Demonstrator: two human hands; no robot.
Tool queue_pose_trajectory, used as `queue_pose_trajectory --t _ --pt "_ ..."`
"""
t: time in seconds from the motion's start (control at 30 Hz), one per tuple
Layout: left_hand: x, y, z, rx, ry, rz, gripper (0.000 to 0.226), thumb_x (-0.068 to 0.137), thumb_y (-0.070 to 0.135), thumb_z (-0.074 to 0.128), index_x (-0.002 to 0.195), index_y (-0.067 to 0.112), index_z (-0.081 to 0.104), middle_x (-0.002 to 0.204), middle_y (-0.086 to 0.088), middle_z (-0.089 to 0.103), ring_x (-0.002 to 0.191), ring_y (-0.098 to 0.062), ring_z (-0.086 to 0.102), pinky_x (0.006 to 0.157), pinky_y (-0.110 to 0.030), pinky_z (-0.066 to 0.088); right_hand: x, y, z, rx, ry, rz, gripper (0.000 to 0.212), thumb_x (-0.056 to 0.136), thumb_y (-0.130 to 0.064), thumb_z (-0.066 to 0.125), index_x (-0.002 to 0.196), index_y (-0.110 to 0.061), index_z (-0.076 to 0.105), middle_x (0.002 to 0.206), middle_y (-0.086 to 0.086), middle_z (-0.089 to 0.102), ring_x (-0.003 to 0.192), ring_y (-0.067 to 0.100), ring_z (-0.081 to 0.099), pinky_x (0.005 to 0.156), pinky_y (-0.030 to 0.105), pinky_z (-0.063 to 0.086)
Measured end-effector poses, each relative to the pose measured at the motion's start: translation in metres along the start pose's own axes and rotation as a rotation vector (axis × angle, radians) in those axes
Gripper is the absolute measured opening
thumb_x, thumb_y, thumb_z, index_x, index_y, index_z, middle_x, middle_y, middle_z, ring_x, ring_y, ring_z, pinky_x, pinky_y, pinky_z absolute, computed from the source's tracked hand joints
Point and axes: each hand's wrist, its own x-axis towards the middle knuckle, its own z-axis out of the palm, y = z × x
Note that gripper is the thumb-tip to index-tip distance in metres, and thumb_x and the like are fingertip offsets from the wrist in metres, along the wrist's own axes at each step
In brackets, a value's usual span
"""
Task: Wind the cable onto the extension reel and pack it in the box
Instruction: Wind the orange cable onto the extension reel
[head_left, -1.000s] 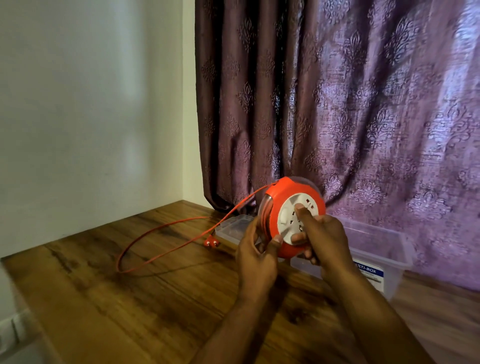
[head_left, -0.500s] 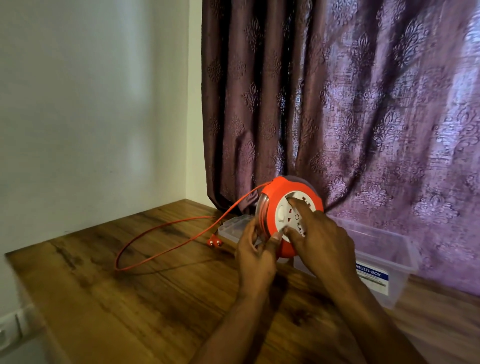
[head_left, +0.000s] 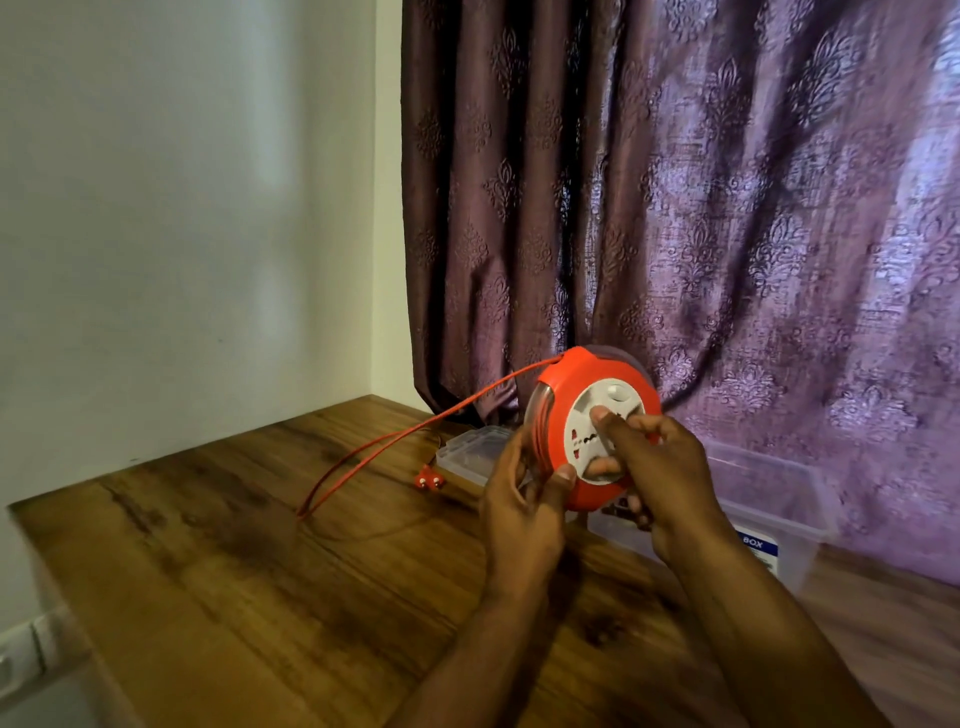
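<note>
A round orange extension reel (head_left: 558, 415) with a white socket face is held up above the table in both hands. My left hand (head_left: 524, 514) grips its left rim, thumb on the orange front. My right hand (head_left: 660, 478) curls over the white face, index finger pressed on it. An orange cable (head_left: 395, 441) runs from the reel's top down to a narrow loop on the table. Its orange plug (head_left: 430, 480) lies beside that loop. A clear plastic box (head_left: 779, 499) with a blue label stands behind the hands, and its lid (head_left: 470, 452) lies to its left.
The wooden table (head_left: 260, 597) meets a white wall on the left and a purple patterned curtain (head_left: 727, 208) at the back. A white switch plate (head_left: 21, 654) shows at the lower left edge.
The cable loop on the table has shrunk and drawn toward the reel. My right hand has shifted round the white face, and the face has turned.
</note>
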Motion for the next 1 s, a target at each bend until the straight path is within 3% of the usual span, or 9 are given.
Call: queue_pose_trajectory --t 0.1,0.2,0.3,0.37,0.47,0.57,0.67,0.83,1.0 --pt "0.001 0.002 -0.001 0.009 -0.005 0.021 0.051 0.085 -0.010 0.065 0.128 0.015 0.054 0.109 0.014 0.064 0.092 0.018 0.063 0.078 -0.005 0.051 0.000 0.001 0.003 0.185 -0.081 0.125 0.037 0.083 -0.044 0.070 0.099 -0.011 0.059 0.071 0.014 0.075 0.026 0.008 0.033 0.034 0.013 0.025" --pt "0.003 0.001 -0.002 -0.012 0.013 0.013 0.050 0.085 -0.010 0.065 0.127 0.016 0.055 0.109 0.012 0.065 0.093 0.016 0.064 0.081 -0.008 0.052 -0.002 0.000 0.005 0.133 -0.107 0.085 0.041 0.086 -0.043 0.067 0.104 -0.007 0.057 0.074 0.012 0.075 0.026 0.010 0.033 0.034 0.013 0.026" --pt "0.005 0.000 -0.002 -0.042 0.043 -0.028 0.048 0.085 -0.009 0.065 0.127 0.013 0.058 0.113 0.005 0.068 0.097 0.008 0.067 0.084 -0.015 0.055 -0.006 -0.005 0.007 -0.124 -0.066 -0.041 0.047 0.084 -0.045 0.068 0.112 -0.010 0.054 0.076 0.006 0.076 0.036 0.016 0.051 0.038 0.022 0.038" --pt "0.007 -0.002 -0.002 -0.067 0.074 -0.058 0.046 0.085 -0.006 0.066 0.129 0.007 0.058 0.121 -0.005 0.068 0.108 -0.008 0.067 0.092 -0.026 0.056 -0.011 -0.007 0.008 -0.377 0.021 -0.183 0.043 0.082 -0.044 0.070 0.114 -0.020 0.053 0.091 0.005 0.073 0.071 0.025 0.068 0.062 0.036 0.053" --pt "0.010 -0.001 -0.002 -0.106 0.123 -0.085 0.047 0.085 -0.006 0.066 0.130 0.004 0.057 0.125 -0.011 0.067 0.114 -0.019 0.065 0.099 -0.041 0.053 -0.021 -0.008 0.009 -0.710 0.071 -0.447 0.047 0.085 -0.036 0.067 0.126 -0.033 0.045 0.113 0.003 0.064 0.105 0.031 0.060 0.081 0.040 0.049" --pt "0.010 -0.001 -0.003 -0.107 0.116 -0.101 0.045 0.085 -0.001 0.069 0.128 0.008 0.059 0.121 -0.006 0.069 0.106 -0.008 0.068 0.097 -0.044 0.055 -0.027 -0.010 0.013 -0.943 0.009 -0.562 0.059 0.090 -0.039 0.060 0.141 -0.043 0.031 0.129 0.006 0.049 0.113 0.034 0.054 0.083 0.044 0.049" --pt "0.010 -0.003 -0.004 -0.116 0.086 -0.127 0.046 0.085 0.002 0.071 0.129 0.012 0.060 0.119 -0.002 0.070 0.106 -0.009 0.068 0.094 -0.045 0.056 -0.028 -0.007 0.015 -1.130 0.005 -0.589 0.062 0.094 -0.044 0.051 0.146 -0.049 0.016 0.133 0.008 0.044 0.108 0.033 0.058 0.078 0.042 0.050" --pt "0.008 -0.001 -0.004 -0.091 0.054 -0.137 0.039 0.086 0.005 0.070 0.117 0.027 0.063 0.103 0.018 0.071 0.092 0.007 0.068 0.091 -0.042 0.059 -0.023 -0.003 0.010 -1.131 0.010 -0.603 0.064 0.095 -0.047 0.049 0.148 -0.049 0.013 0.134 0.009 0.050 0.109 0.033 0.059 0.079 0.042 0.050" --pt "0.004 0.002 -0.003 -0.114 0.027 -0.124 0.043 0.087 0.003 0.068 0.127 0.018 0.062 0.113 0.006 0.072 0.101 -0.008 0.070 0.091 -0.042 0.058 -0.018 -0.002 0.007 -0.895 0.050 -0.520 0.060 0.086 -0.059 0.056 0.140 -0.051 0.029 0.123 0.005 0.060 0.110 0.034 0.058 0.082 0.042 0.047"
